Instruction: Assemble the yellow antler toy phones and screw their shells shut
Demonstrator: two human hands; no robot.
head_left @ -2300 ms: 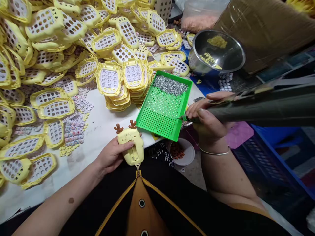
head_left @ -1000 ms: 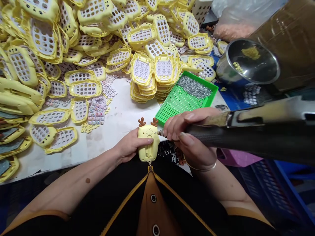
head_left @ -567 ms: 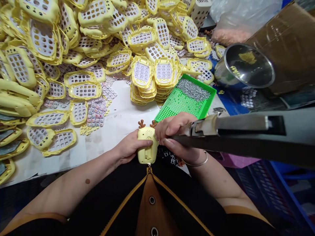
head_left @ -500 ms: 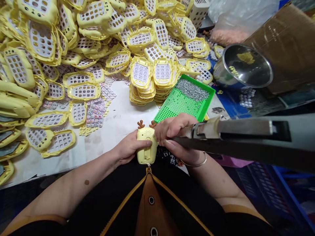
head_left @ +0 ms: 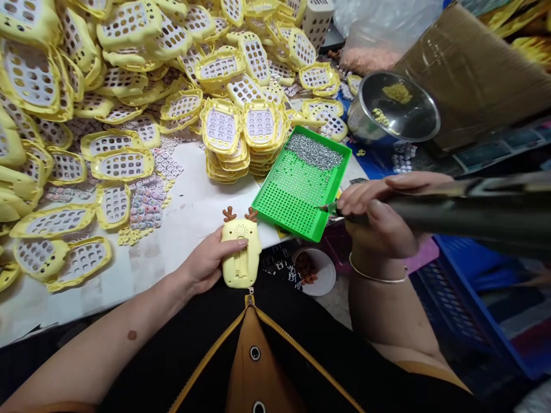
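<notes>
Left forearm [head_left: 105, 344] comes in from lower left, angled up and right, dark round mole on top. Left wrist [head_left: 178, 287] about in line with it. Left hand [head_left: 204, 261] closed in a hold, left thumb [head_left: 232, 247] laid out nearly straight, pointing right; fingers mostly hidden underneath. Right forearm [head_left: 390, 304] steeper, rises from lower right, leaning slightly left. Right hand [head_left: 385, 221] higher in view than left, closed grip, fingers bunched and pointing left, right thumb [head_left: 383, 213] bent on the near side. Hands well apart.
</notes>
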